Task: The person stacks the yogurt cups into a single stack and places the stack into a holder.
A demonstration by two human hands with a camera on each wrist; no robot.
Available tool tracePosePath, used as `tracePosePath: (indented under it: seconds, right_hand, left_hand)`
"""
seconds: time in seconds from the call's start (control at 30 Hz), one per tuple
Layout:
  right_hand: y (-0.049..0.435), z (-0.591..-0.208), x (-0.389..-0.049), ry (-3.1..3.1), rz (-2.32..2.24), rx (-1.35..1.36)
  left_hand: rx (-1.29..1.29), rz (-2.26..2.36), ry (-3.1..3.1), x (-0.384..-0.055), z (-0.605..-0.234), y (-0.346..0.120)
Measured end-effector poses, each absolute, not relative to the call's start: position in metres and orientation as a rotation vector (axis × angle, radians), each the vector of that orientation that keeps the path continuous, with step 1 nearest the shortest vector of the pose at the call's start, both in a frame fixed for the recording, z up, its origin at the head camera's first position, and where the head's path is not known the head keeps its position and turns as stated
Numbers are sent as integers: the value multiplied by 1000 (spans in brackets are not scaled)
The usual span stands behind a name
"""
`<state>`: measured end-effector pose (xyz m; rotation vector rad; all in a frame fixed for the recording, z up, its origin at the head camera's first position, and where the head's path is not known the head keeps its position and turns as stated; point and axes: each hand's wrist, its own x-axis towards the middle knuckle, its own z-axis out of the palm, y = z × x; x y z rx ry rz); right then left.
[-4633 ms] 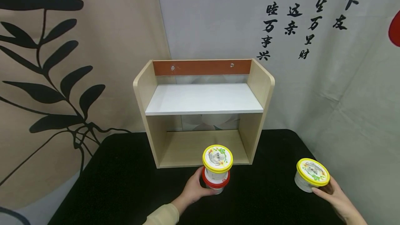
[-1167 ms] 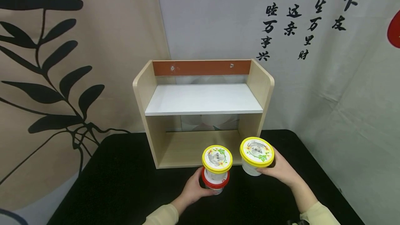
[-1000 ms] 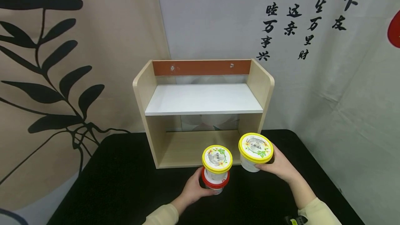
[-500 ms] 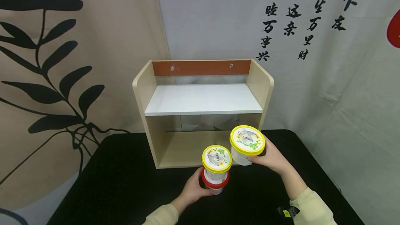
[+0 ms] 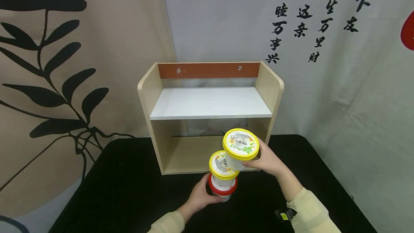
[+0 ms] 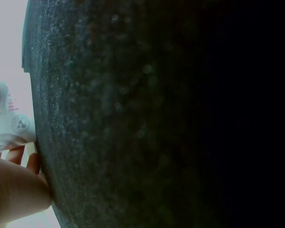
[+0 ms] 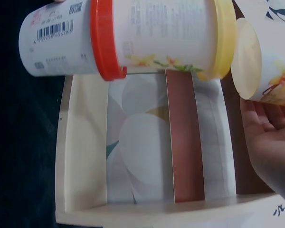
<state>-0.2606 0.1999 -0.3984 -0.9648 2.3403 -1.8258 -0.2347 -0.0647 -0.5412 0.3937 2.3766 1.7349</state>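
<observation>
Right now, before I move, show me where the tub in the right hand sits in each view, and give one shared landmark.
Head: the raised tub is a little right of centre, below mid-height, in the right hand.
Left wrist: not in this picture; the left-edge tub is in the left hand.
Right wrist: upper right, cut off by the right edge.
Shared landmark: the black table, visible in all three.

Wooden shelf [image 5: 210, 103], black table [image 5: 129, 186], leaf-printed backdrop [image 5: 129, 39]
</observation>
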Motion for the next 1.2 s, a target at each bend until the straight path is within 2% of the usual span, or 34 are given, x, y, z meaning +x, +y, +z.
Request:
tracePosePath:
  seconds: [0.33,1.2]
  right_hand:
    - [181,-401,-268,2246,-1824,-1052]
    - [168,-408,-270,2320,-1758,-949]
  left_hand:
    - [402,1733,2375,-236,-543,-65]
    - [420,1730,2379,-234,-542,-65]
